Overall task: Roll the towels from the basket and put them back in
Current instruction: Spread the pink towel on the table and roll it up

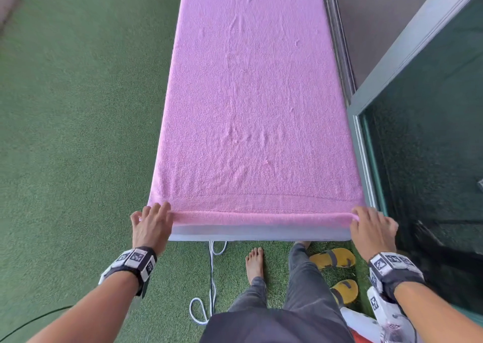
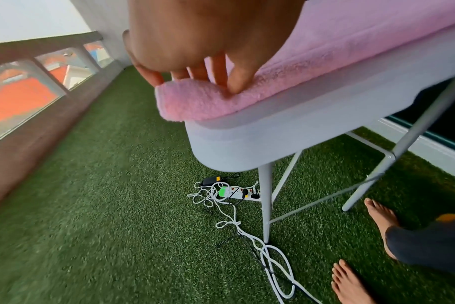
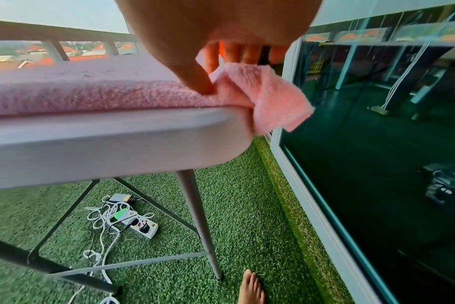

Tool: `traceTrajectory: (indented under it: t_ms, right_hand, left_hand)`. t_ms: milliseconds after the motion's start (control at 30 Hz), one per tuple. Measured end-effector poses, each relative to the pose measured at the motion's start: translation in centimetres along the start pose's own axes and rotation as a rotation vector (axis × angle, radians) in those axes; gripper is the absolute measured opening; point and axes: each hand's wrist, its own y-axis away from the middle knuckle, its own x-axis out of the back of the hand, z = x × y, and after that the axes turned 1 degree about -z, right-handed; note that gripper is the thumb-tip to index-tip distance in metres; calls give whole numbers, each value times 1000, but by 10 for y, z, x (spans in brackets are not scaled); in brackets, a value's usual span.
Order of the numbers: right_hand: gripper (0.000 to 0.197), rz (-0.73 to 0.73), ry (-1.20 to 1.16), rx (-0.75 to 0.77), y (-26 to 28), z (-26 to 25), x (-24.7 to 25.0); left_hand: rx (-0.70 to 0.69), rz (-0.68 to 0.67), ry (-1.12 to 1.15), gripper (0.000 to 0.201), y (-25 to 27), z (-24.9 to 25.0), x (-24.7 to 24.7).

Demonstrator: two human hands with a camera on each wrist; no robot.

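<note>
Both hands, left hand (image 1: 150, 225) and right hand (image 1: 372, 227), pinch the pink towel's (image 1: 251, 102) near corners on the table (image 1: 258, 234).

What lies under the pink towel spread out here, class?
The pink towel covers a white folding table; only the table's front edge and legs show. Whether anything lies between towel and tabletop cannot be seen.

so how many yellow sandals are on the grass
2. One yellow sandal lies on the grass just right of the person's feet, by the table's near end. The other sandal lies nearer the person, partly hidden by a trouser leg and the right wrist camera. More may be hidden.
</note>
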Motion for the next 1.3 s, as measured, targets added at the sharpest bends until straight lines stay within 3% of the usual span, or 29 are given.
traceTrajectory:
  t_ms: [100,233,333,533,600,700,767,867,1033,1167,1300]
  right_hand:
    - [15,20,-34,-1,1,-7,0]
    - [19,-151,-83,145,5,-15,-3]
    - [27,-102,-129,136,3,-11,-5]
    - [28,-51,-197,101,-9,-3,-13]
    - [19,-73,-157,108,-13,-3,-8]
    - [23,-99,-57,165,-16,-8,-1]
    - [18,-77,-45,121,-19,-10,5]
    - [13,17,-41,100,-19,-10,6]
    - [26,-145,-83,208,-6,-11,-7]
    - [37,-62,-62,212,-8,-9,-6]
    - [34,-65,-114,145,-20,-11,-5]
  left_hand:
    - [-11,64,62,20,0,7,-3]
    - [-185,77,250,34,16,15,-21]
    - [-182,92,243,41,16,7,-25]
    - [-189,98,228,29,-3,9,-8]
    - [-171,42,226,22,-6,11,-1]
    - [-147,-27,170,20,-10,7,-2]
    - [-109,-12,141,10,-15,6,-1]
    - [-93,69,130,21,-16,11,1]
    - [-292,13,202,51,-6,10,-11]
    - [-254,35,215,40,-9,6,-8]
    - [-251,32,202,28,-19,12,0]
